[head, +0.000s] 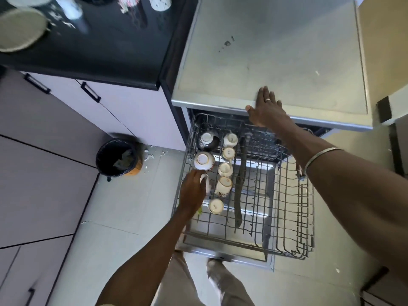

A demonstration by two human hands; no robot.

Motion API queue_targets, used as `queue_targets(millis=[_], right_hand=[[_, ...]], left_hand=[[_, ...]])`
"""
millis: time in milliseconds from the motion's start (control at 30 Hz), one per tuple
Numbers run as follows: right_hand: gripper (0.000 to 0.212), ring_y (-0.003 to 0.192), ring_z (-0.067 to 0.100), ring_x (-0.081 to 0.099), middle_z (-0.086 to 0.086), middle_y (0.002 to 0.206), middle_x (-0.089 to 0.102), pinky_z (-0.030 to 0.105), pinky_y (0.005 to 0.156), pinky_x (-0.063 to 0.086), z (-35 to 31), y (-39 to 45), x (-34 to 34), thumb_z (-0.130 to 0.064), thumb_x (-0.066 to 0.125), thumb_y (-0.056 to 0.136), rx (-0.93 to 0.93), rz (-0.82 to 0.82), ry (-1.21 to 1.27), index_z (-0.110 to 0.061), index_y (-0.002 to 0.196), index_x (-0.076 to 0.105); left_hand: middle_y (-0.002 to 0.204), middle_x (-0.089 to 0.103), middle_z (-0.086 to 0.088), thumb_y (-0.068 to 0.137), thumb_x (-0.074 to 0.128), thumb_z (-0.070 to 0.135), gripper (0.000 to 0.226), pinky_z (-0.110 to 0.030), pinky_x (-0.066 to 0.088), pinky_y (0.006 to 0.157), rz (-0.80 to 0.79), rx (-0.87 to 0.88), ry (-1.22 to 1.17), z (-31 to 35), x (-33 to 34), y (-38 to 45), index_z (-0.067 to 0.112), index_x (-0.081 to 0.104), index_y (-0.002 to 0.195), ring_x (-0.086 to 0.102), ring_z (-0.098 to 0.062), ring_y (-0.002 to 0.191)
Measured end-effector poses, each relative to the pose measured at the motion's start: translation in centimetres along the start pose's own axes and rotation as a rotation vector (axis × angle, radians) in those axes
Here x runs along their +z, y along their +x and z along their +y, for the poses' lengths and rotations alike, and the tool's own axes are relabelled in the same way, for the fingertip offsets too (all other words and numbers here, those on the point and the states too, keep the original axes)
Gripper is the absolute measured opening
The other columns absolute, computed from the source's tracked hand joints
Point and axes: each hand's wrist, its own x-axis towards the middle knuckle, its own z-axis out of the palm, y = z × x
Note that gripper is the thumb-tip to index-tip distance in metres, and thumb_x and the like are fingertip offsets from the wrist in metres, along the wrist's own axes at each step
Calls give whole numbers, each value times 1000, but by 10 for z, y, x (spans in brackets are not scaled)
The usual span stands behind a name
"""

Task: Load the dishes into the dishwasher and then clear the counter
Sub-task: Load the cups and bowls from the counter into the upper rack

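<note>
Black counter (106, 47), grey-topped dishwasher (276, 51)

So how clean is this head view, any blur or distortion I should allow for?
Head view: the dishes on the black counter at top left are motion-smeared; the left hand and the white cup it holds are soft; wide-angle bending curves the cabinet edges; the upside-down cups in the rack read sharp enough.

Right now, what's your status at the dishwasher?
Left hand gripping a white cup at the rack. Right hand flat on the dishwasher top. Cups still on the counter.
</note>
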Motion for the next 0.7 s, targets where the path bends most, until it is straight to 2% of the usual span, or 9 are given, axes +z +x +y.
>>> queue_targets(millis=[167,300,500,633,700], right_hand=[[69,151,30,-5,12,164,-10,49,122,6,-43,-4,-14,-38,27,105,-31,22,7,-3,155,-6],[68,151,29,-5,11,164,-10,48,122,7,-84,8,-28,-38,25,105,-64,13,-2,-4,155,-6],[66,151,29,-5,12,164,-8,47,122,8,-147,55,-49,-39,23,106,-63,37,34,-4,155,-4],[64,151,28,-4,11,164,-5,46,122,8,-184,93,-57,-37,22,106,-42,51,51,-4,156,-2],[63,151,29,-3,12,164,-4,46,122,9,-199,115,-58,-36,22,106,-22,56,57,-4,156,-1]], left_hand=[[103,66,-7,100,41,22,27,-35,50,81,162,103,-6,2,-83,68,11,65,108,61,-24,93],[104,67,-5,99,47,12,21,-33,51,84,291,174,-14,-12,-141,133,10,67,107,62,-21,94],[106,67,-6,97,54,9,16,-30,53,84,381,119,-64,-56,-216,244,11,65,108,62,-18,95],[103,66,-10,93,52,4,19,-20,45,82,424,55,-64,-92,-269,323,8,66,106,62,-22,92],[104,65,-13,92,50,4,21,-23,44,83,454,14,-35,-116,-297,364,7,66,106,62,-24,93]])
